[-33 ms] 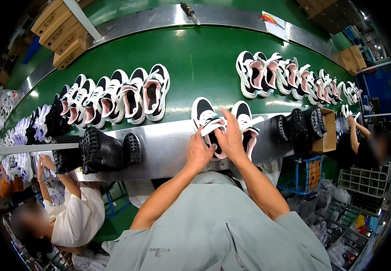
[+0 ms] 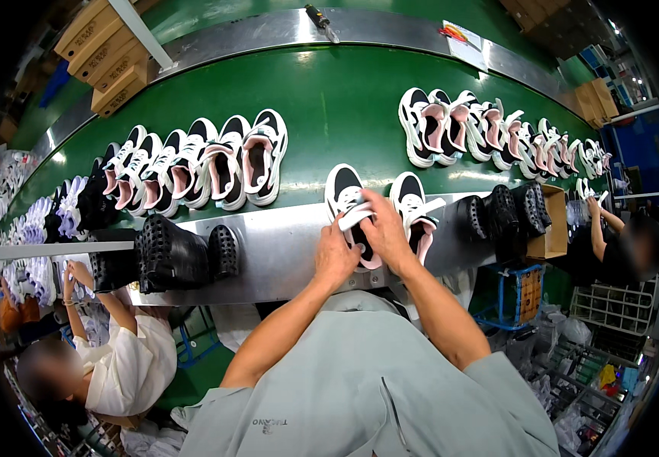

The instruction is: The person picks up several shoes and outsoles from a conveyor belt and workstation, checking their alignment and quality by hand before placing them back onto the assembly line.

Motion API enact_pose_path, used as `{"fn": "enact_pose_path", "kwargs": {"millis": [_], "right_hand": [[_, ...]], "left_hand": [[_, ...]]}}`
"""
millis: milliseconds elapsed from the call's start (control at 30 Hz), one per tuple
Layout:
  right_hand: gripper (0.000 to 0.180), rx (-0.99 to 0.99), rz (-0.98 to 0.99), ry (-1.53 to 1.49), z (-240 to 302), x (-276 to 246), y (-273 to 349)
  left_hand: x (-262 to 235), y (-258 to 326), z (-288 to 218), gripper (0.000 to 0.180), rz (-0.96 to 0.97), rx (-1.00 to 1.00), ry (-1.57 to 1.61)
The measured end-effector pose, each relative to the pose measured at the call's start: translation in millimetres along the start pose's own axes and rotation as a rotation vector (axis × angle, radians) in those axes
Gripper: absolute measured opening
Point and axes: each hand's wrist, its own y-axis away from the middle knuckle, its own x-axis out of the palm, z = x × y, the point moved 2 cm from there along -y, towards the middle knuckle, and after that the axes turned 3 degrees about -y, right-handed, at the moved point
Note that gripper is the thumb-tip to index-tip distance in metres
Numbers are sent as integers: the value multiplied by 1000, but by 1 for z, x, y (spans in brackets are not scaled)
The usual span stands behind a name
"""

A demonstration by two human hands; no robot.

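A black and white sneaker (image 2: 344, 181) with a pink lining lies before me, toe pointing away, on the bench's metal edge. My left hand (image 2: 335, 256) grips its left side at the opening, fingertips at one end of a white strap (image 2: 354, 216). Over the right side of the shoe, my right hand (image 2: 387, 234) has its fingers bent around the strap's other end. The matching sneaker (image 2: 406, 187) stands close on the right, its white strap (image 2: 427, 207) sticking out loose. My right wrist partly covers that shoe.
A green conveyor belt (image 2: 329, 114) carries rows of similar sneakers (image 2: 264, 156) left and right. Black ridged shoe lasts (image 2: 169, 255) stand on the metal edge at the left, more lasts (image 2: 502, 209) at the right. A screwdriver (image 2: 320, 21) lies on the far rail. Co-workers sit at both sides.
My right index finger, earlier stretched up and away, is now bent down toward the strap. The left hand and both shoes have hardly moved.
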Motion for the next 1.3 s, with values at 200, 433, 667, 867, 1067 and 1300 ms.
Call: {"fn": "enact_pose_path", "kwargs": {"millis": [200,433,667,867,1067,1300], "right_hand": [[25,-356,264,222,-11,-1,0],[48,-330,254,179,-19,21,2],[49,-9,5,260,-26,5,20],[18,185,6,118,-34,-12,39],[34,600,-57,-507,-51,-15,49],[45,456,8,-207,-48,-19,48]], "left_hand": [[-27,-14,24,46,-83,17,-48],[-18,-12,10,47,-75,119,-139],[-14,-14,7,17,-295,459,-183],[-15,-13,11,21,-265,457,-148],[-25,-12,-10,22,-171,396,-315],[-13,-9,-36,13,145,966,-763]]}}
